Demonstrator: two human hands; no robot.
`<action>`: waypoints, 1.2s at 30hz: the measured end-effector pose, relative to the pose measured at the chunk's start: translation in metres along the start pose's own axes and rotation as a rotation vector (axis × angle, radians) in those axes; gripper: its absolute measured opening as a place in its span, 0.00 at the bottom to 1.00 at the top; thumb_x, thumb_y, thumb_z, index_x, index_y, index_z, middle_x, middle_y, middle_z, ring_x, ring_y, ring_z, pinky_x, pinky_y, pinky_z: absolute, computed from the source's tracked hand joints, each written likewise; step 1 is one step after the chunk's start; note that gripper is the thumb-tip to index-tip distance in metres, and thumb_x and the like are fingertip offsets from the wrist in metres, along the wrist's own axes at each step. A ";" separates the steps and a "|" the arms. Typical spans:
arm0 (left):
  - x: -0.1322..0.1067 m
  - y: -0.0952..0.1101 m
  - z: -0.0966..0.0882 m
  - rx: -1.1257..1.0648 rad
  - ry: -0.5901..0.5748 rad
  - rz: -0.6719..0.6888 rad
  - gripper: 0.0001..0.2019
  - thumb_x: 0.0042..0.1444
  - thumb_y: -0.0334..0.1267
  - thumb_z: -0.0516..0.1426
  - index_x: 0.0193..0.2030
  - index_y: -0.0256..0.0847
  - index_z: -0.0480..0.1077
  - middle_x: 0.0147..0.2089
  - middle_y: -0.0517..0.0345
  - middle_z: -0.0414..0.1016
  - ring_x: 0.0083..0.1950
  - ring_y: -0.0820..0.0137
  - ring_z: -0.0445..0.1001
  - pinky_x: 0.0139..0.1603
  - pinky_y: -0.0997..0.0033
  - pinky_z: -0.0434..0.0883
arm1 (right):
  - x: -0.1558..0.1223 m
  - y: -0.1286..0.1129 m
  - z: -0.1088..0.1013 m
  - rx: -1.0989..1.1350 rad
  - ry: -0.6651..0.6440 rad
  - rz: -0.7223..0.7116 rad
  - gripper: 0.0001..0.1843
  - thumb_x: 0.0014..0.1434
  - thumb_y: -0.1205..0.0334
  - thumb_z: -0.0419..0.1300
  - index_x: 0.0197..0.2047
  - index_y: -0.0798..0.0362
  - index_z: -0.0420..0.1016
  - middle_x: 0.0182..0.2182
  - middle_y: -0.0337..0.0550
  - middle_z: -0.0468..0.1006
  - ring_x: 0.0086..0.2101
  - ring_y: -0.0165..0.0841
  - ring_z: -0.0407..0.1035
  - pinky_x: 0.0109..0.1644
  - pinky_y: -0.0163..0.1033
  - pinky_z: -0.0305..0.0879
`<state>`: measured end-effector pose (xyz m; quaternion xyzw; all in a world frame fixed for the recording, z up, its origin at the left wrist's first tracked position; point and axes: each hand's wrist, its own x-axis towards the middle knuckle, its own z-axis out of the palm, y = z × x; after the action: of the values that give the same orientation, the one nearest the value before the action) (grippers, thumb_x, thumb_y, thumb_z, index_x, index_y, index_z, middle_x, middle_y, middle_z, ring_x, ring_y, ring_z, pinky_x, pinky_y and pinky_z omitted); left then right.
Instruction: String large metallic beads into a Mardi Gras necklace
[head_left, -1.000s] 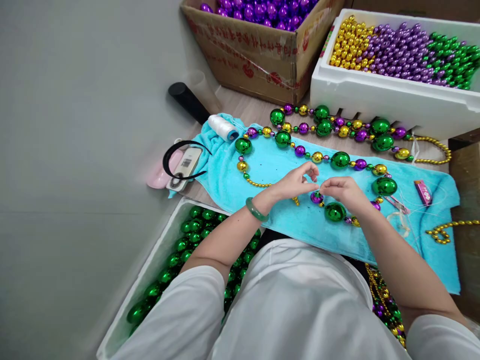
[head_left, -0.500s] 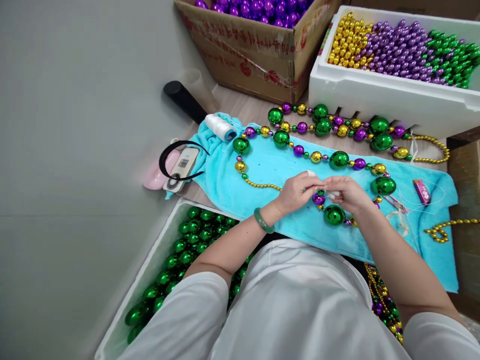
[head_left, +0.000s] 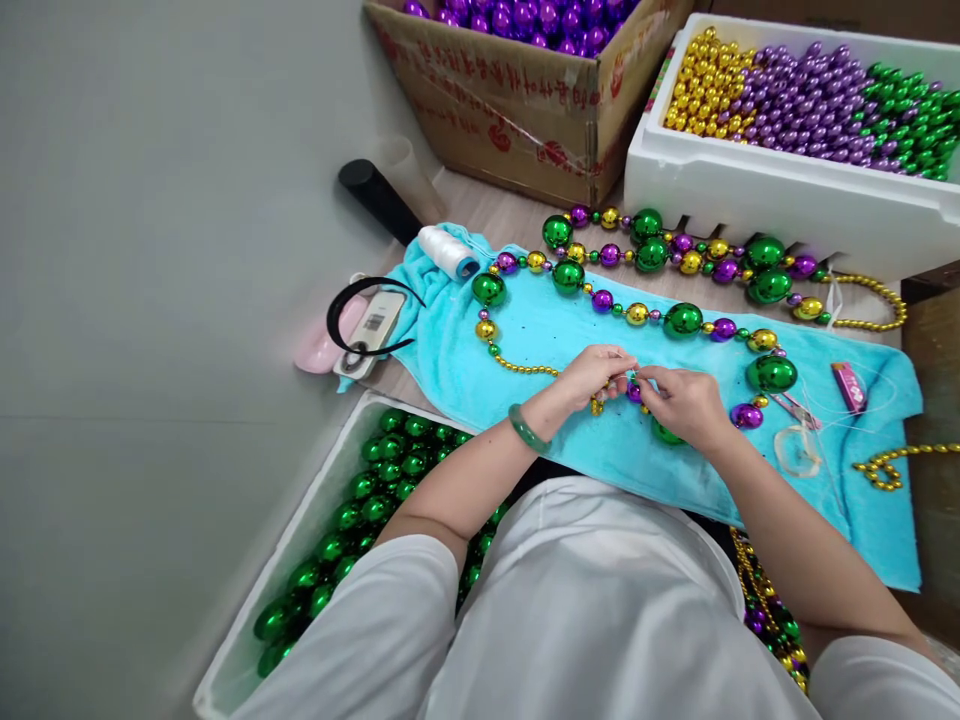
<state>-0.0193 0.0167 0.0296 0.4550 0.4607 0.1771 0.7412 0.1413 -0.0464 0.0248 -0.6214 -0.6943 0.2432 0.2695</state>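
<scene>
On the turquoise towel (head_left: 442, 345) lies a bead necklace (head_left: 682, 320) of large green, purple and gold beads, with a tail of small gold beads running to my left hand (head_left: 592, 378). That hand is closed, pinching the necklace's end; a few gold beads hang below the fingers. My right hand (head_left: 684, 402) is closed too, thumb and forefinger pinching at the same spot, where a thin string shows faintly. A purple bead and a large green bead sit under and beside the right hand, partly covered by it. The exact join between the fingertips is too small to make out.
Beyond the towel lies another beaded strand (head_left: 651, 254), by a white foam box (head_left: 750, 170) of small beads and a carton (head_left: 510, 110) of purple ones. Left are a thread spool (head_left: 446, 252) and black headband (head_left: 330, 320). Pink snips (head_left: 796, 410) and a small pink box (head_left: 849, 388) lie right.
My fingertips have shifted slightly left and up, and the right hand has turned over more, now covering much of the large green bead. A few gold beads now show beneath the left hand.
</scene>
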 end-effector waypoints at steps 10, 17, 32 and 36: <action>-0.006 -0.018 -0.017 0.424 -0.023 0.781 0.08 0.51 0.36 0.61 0.39 0.39 0.71 0.40 0.56 0.71 0.34 0.76 0.68 0.42 0.71 0.69 | 0.020 0.000 -0.012 1.122 -0.377 0.682 0.14 0.37 0.59 0.70 0.24 0.55 0.70 0.10 0.26 0.50 0.14 0.20 0.41 0.17 0.30 0.31; -0.004 -0.042 -0.008 0.548 0.197 0.944 0.08 0.60 0.39 0.56 0.37 0.42 0.77 0.37 0.54 0.75 0.40 0.72 0.72 0.43 0.70 0.70 | 0.019 0.001 -0.006 1.153 -0.418 0.740 0.13 0.37 0.60 0.69 0.25 0.57 0.71 0.10 0.25 0.50 0.13 0.18 0.40 0.17 0.30 0.31; -0.024 -0.064 0.017 -0.669 0.200 0.441 0.16 0.53 0.45 0.63 0.32 0.41 0.59 0.19 0.72 0.60 0.20 0.80 0.60 0.40 0.69 0.73 | 0.009 0.029 -0.003 0.479 -0.230 0.707 0.11 0.40 0.56 0.63 0.25 0.54 0.73 0.13 0.32 0.62 0.16 0.23 0.50 0.20 0.33 0.44; -0.030 -0.084 0.021 -0.584 0.200 0.420 0.16 0.53 0.45 0.62 0.30 0.40 0.59 0.18 0.71 0.60 0.21 0.80 0.59 0.39 0.69 0.72 | 0.003 0.045 -0.007 0.359 -0.240 0.714 0.09 0.39 0.59 0.65 0.23 0.55 0.74 0.14 0.34 0.65 0.18 0.25 0.53 0.22 0.34 0.47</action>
<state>-0.0302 -0.0577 -0.0216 0.2892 0.3575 0.4929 0.7386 0.1783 -0.0385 -0.0002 -0.7335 -0.4082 0.5095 0.1893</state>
